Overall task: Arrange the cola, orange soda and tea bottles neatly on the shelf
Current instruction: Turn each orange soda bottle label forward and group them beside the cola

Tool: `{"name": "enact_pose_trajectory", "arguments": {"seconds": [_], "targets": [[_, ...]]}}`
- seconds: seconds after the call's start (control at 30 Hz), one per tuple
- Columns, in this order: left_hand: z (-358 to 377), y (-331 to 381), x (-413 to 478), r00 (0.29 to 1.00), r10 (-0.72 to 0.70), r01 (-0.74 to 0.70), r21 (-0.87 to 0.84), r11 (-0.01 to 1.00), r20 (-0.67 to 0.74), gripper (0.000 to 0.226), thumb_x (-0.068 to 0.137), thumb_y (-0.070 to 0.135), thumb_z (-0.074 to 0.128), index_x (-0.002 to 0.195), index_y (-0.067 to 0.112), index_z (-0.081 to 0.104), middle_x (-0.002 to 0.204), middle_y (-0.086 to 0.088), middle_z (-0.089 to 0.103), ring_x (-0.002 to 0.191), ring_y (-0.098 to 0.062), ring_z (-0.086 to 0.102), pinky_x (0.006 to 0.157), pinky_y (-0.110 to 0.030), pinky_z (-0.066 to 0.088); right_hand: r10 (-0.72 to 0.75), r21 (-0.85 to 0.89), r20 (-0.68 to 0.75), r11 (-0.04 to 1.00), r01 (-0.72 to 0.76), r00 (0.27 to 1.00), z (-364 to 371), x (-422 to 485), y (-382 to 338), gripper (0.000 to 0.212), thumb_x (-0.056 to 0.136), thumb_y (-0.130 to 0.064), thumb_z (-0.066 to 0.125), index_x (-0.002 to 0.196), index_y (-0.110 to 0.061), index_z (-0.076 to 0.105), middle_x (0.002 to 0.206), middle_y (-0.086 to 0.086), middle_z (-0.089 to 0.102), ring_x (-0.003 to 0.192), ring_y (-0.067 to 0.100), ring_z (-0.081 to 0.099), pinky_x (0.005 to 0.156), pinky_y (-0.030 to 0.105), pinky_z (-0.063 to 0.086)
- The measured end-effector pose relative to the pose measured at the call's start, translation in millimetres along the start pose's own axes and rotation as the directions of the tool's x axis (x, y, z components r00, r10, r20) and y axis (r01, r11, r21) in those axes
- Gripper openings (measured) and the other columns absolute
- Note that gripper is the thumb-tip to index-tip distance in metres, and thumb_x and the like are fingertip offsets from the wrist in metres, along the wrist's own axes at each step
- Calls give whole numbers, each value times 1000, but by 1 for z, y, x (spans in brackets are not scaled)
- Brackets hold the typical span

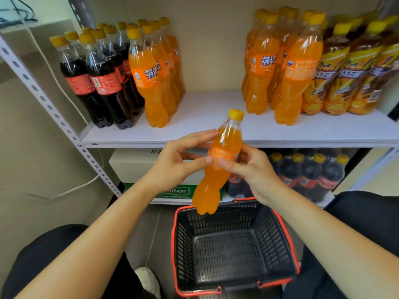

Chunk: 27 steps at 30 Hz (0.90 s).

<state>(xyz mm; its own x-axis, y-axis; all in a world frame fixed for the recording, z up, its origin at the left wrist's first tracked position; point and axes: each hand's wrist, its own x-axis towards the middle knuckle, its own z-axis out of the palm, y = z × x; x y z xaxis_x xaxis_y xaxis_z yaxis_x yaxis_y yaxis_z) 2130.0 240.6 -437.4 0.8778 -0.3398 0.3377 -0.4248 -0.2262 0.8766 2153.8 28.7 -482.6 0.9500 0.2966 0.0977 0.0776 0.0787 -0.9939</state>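
The white shelf spans the upper half of the frame, and the black basket with its red rim sits at lower centre. On the shelf stand cola bottles at upper left, a left orange soda row beside them, a right orange soda cluster and tea bottles at upper right. At centre frame I hold one orange soda bottle tilted above the basket, below the shelf's front edge. My left hand and right hand both pinch it at the label, thumbs in front, fingers behind. To do this well, I judge I should turn the label outward, right the bottle, and set it on the board between the two orange groups, flush with their front line. The shelved soda labels read 芬达, the tea labels 冰红茶. A green carton at lower centre shows "stbon" and "Purified Drinking Water". My bottle's label is blurred.
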Motion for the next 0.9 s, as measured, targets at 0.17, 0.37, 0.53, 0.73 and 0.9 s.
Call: {"name": "enact_pose_trajectory", "arguments": {"seconds": [0.17, 0.37, 0.53, 0.73, 0.9], "targets": [[2, 1, -3, 996, -67, 63, 75, 995, 51, 54, 89, 20, 71, 141, 18, 58, 134, -2, 66, 123, -17, 63, 102, -42, 53, 101, 325, -130, 944, -54, 986, -11, 3, -21, 58, 75, -43, 79, 124, -16, 65, 116, 7, 76, 107, 25, 74, 83, 41, 61], [6, 9, -2, 996, -74, 80, -104, 991, 55, 56, 92, 19, 70, 145, 23, 53, 128, 1, 68, 114, -15, 67, 93, -32, 57, 184, 553, -197, 832, -46, 963, -33, 5, -37, 51, 83, -47, 71, 124, -18, 62, 113, 9, 77, 108, 27, 74, 82, 44, 62], [19, 14, -3, 999, 34, -32, -194, 981, 6, 72, 83, 10, 81, 147, 20, 51, 125, 9, 67, 110, -16, 68, 85, -33, 60, 228, 674, -154, 736, -67, 961, -37, 4, -34, 62, 92, -51, 66, 137, -11, 55, 120, 14, 74, 110, 30, 73, 83, 43, 61], [28, 22, -5, 992, 112, -125, -270, 955, -63, 60, 89, 19, 77, 144, 19, 54, 119, 6, 70, 104, -13, 67, 84, -28, 59, 246, 738, -75, 665, -112, 966, -34, 4, -33, 70, 93, -59, 61, 136, -4, 58, 128, 17, 70, 116, 31, 70, 88, 41, 61], [27, 25, -5, 990, 89, -115, -268, 957, -110, 45, 95, 38, 59, 136, 21, 59, 115, 10, 74, 94, -7, 70, 72, -24, 60, 247, 750, -49, 649, -128, 968, -30, 6, -33, 71, 91, -62, 61, 132, -4, 62, 126, 16, 71, 116, 30, 70, 95, 41, 59]]}}
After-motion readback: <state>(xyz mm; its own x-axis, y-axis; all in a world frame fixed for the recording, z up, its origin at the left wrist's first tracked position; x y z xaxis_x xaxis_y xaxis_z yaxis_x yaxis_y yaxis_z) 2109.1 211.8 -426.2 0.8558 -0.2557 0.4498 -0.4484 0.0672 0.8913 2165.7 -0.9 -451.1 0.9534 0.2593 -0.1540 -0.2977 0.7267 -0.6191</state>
